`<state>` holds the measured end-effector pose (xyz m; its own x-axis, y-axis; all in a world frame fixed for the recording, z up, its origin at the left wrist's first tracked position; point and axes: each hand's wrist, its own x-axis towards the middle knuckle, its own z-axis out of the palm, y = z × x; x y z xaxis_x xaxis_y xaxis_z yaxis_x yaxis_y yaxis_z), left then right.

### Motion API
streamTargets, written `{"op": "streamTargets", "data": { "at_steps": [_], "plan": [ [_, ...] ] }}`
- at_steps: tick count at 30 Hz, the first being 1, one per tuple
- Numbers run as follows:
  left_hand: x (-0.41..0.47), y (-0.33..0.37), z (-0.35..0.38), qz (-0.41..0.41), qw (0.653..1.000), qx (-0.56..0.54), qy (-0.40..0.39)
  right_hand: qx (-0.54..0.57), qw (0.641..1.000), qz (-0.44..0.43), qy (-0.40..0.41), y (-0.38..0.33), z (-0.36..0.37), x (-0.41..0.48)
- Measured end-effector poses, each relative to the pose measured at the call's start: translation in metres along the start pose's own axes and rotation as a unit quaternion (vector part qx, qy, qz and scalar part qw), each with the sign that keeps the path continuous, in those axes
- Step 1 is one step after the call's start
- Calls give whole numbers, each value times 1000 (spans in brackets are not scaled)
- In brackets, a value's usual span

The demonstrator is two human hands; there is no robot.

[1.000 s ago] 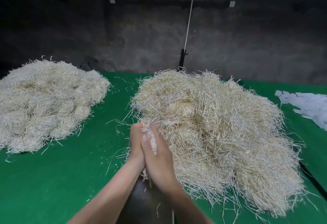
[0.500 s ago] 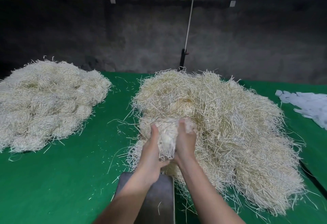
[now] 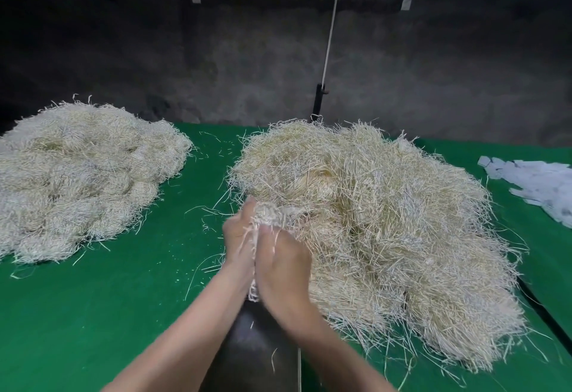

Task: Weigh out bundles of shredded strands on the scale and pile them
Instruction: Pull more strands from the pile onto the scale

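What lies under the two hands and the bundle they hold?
A dark metal plate, likely the scale's pan, lies on the green table below the left hand, right hand and bundle. Its far edge is covered by the hands and the big pile.

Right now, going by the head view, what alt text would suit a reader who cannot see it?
The left hand and right hand grip a bundle of shredded strands between them, over a dark scale plate on a green table. A large pile lies to their right, a second pile far left, white paper slips at the right edge.
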<state>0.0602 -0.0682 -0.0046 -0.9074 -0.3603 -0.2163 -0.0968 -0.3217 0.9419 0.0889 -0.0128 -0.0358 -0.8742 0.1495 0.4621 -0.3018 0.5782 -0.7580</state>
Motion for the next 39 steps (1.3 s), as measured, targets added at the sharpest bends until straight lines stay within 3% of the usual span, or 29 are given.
{"op": "streamTargets", "data": {
  "at_steps": [4,8,10,14,18,20,23,27,28,30,32,33,36,39],
  "plan": [
    [-19,-22,5,-85,995,44,-36,45,992,116,-29,22,-23,32],
    [-8,-10,5,-52,998,-44,-18,-32,999,31,-9,5,-8,2],
    [-8,-14,4,-54,998,-10,-25,13,999,39,-16,11,-6,6],
    [-18,-32,3,-41,991,89,-86,125,977,170,-10,37,-22,30],
    [-18,-50,-8,-4,984,42,-176,216,919,326,42,43,-18,33],
    [-22,-58,-2,2,990,31,-140,230,923,308,-21,35,-17,33],
    [-3,-47,5,-22,996,-82,-27,210,942,210,-158,21,-21,19],
    [30,-17,-12,-38,995,-84,33,65,962,40,-263,30,-31,-8],
    [33,-15,-16,-38,995,-76,44,57,967,9,-248,33,-33,-14],
    [31,-13,-17,-27,997,-52,48,92,986,-28,-133,32,-36,-19],
    [19,-16,-15,-2,1000,-24,8,133,991,-27,-11,25,-34,-9],
    [13,-18,-13,5,999,-12,-30,139,990,-26,1,20,-32,-1],
    [-10,-26,-7,1,988,48,-145,143,987,21,-76,10,-31,34],
    [-12,-13,-4,-49,983,39,-173,180,973,71,-123,16,-32,48]
  ]
}}
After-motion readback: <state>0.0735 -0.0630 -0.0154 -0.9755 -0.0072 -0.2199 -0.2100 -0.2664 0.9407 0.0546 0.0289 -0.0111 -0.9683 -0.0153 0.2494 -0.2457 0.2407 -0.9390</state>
